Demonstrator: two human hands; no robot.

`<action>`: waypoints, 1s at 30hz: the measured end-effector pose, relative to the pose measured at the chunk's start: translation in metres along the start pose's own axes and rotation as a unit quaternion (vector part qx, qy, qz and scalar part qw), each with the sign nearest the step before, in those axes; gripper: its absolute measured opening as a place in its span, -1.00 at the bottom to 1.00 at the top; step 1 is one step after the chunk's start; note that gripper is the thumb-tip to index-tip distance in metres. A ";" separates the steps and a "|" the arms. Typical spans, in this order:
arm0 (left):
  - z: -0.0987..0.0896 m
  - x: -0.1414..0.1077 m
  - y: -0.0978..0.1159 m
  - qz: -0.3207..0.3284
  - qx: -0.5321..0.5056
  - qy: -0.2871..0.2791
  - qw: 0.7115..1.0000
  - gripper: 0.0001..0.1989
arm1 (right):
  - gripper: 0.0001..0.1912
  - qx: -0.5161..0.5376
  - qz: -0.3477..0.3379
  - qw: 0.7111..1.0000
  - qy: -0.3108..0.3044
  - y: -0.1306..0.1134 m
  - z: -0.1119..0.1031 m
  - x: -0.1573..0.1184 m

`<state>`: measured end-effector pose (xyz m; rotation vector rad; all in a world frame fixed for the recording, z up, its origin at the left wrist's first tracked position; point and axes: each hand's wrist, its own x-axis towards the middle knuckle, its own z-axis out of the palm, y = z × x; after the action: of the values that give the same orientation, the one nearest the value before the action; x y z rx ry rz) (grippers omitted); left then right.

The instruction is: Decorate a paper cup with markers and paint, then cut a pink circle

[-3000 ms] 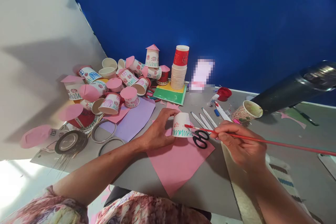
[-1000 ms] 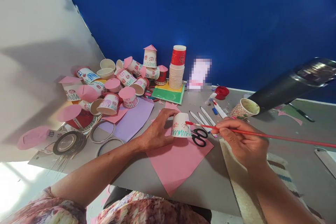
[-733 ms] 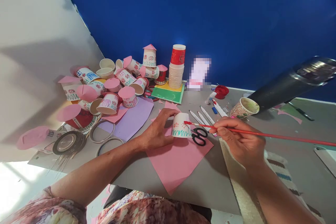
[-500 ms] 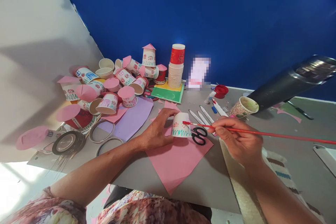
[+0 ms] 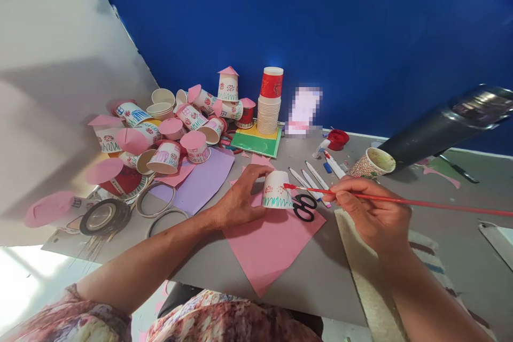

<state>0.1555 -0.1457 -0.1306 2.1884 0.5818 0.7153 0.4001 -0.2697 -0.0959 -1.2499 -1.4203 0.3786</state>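
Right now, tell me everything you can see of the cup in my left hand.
The white cup looks like paper and stands upside down, narrower end up, apparently on the pink sheet. Red dabs mark its side above a green zigzag band. Your left hand grips it with thumb and fingers; the tip of the red brush in your right hand seems to touch its side. Black scissors handles lie close beside it.

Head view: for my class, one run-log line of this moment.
left hand: holding tapered white paper cup | right hand: holding slender red paintbrush, bristles at cup | nearby: black-handled scissors, pink paper sheet
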 end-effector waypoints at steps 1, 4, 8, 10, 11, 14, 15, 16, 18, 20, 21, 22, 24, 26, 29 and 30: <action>0.000 0.000 0.000 -0.001 0.002 -0.001 1.000 -0.30 | -0.84 0.001 -0.001 1.000 0.000 0.000 -0.001 0.000; 0.000 0.000 -0.001 0.003 0.004 0.002 1.000 -0.31 | -0.85 0.006 0.000 1.000 -0.010 0.000 -0.002 0.000; -0.001 0.000 0.000 0.007 0.000 0.000 1.000 -0.27 | -0.87 0.009 0.004 1.000 -0.021 0.002 -0.002 -0.002; -0.001 0.000 0.000 0.012 0.002 -0.001 1.000 -0.27 | -0.87 0.005 0.002 1.000 -0.024 0.003 -0.001 -0.003; -0.001 0.000 0.001 0.015 0.003 0.000 1.000 -0.27 | -0.87 0.003 -0.002 1.000 -0.027 0.003 -0.001 -0.002; 0.000 0.000 0.001 0.020 0.008 0.004 1.000 -0.30 | -0.88 -0.003 -0.016 0.999 -0.038 0.001 0.000 -0.001; 0.000 0.000 0.001 0.020 0.009 0.005 1.000 -0.30 | -0.87 -0.004 -0.015 0.999 -0.037 0.001 0.000 -0.001; 0.000 0.000 0.001 0.021 0.010 0.006 1.000 -0.30 | -0.87 -0.005 -0.012 0.999 -0.033 0.000 0.000 -0.001; 0.000 0.000 0.001 0.022 0.008 0.006 1.000 -0.29 | -0.87 -0.001 -0.007 1.000 -0.026 0.000 0.000 -0.001; 0.000 0.000 0.001 0.022 0.006 0.002 1.000 -0.28 | -0.87 0.004 -0.013 0.999 -0.029 0.001 0.000 -0.001; 0.000 0.000 0.001 0.022 0.005 0.001 1.000 -0.28 | -0.88 0.007 -0.019 0.999 -0.032 0.001 0.000 -0.001; 0.000 0.000 0.001 0.023 0.003 0.000 1.000 -0.29 | -0.88 0.009 -0.025 0.999 -0.035 0.002 0.000 -0.001; -0.001 0.000 0.002 0.024 0.001 0.001 1.000 -0.31 | -0.88 0.012 -0.030 0.999 -0.041 0.003 0.001 -0.001; 0.000 0.000 0.003 0.022 0.001 0.003 1.000 -0.32 | -0.88 0.011 -0.031 0.998 -0.046 0.004 0.001 -0.001; 0.000 0.000 0.005 0.020 0.006 0.001 1.000 -0.33 | -0.88 0.005 -0.032 0.998 -0.058 0.005 0.002 -0.001; 0.000 0.000 0.005 0.018 0.007 0.000 1.000 -0.33 | -0.87 0.002 -0.032 0.998 -0.059 0.005 0.002 -0.001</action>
<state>0.1564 -0.1488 -0.1267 2.2167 0.5499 0.7334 0.4005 -0.2681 -0.1006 -1.1932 -1.5555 0.4176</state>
